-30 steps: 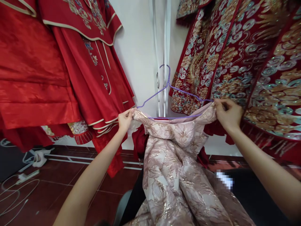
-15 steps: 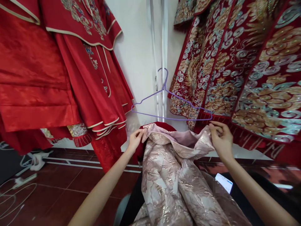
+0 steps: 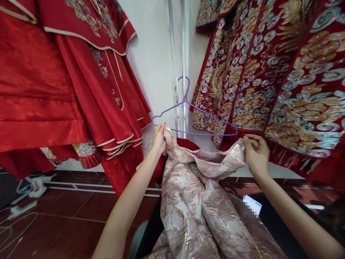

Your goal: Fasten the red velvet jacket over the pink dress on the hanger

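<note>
Red garments point(image 3: 51, 82) with pale piping and densely embroidered robes point(image 3: 258, 90) flank a white wall point(image 3: 151, 68) as seen from inside the room, with slim white poles point(image 3: 185, 43) upright between them. Below, low white rails point(image 3: 94, 190) run above dark red floor tiles point(image 3: 64, 232). At far left, a white power strip point(image 3: 23, 209) and loose cables lie near pale shoes point(image 3: 37, 187) under soft light.

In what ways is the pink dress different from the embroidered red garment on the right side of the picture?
The pink dress is pale, while the embroidered red garment is deep red with gold and bluish motifs. The pink dress lies bunched, its top edge held by the left hand and right hand; the embroidered red garment hangs. Both are patterned and shiny.
</note>
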`<state>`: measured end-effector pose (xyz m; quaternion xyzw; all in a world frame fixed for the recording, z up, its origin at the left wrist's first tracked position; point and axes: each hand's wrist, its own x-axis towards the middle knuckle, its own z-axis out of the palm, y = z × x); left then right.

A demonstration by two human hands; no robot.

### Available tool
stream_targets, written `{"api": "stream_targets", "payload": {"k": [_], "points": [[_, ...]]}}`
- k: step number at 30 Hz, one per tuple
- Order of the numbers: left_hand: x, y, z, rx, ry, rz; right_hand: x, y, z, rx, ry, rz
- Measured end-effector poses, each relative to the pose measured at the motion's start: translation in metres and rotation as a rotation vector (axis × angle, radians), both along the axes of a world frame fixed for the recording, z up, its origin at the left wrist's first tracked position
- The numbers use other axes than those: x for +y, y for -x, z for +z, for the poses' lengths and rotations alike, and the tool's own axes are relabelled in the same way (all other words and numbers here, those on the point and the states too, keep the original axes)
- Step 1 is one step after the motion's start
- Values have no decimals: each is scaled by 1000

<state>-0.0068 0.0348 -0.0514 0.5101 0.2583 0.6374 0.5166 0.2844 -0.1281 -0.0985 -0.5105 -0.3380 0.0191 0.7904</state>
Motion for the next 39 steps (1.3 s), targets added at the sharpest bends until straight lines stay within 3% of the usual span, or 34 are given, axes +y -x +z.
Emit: {"api": "stream_targets", "payload": {"k": [3,7,15,22,29,34,39], "points": [[-3,-10,2,-216,85,32,9,7,-5,49,8,31],[-4,-10,1,-248,178,-30,21,5,-9,59,4,-17],[-2,18,-9,22,-81,122,31,-14,2,64,-12,-170],[1,16,-17,53,-130,194,23,-5,9,6,-99,-171],[-6,9,-17,49,-100,230,34,9,54,-349,-85,-218],[-14,6,-18,-61,-23,101,52,26,91,-567,-37,-141],[-21,3,-23,-225,34,-51,70,48,95,-793,135,-79]]}}
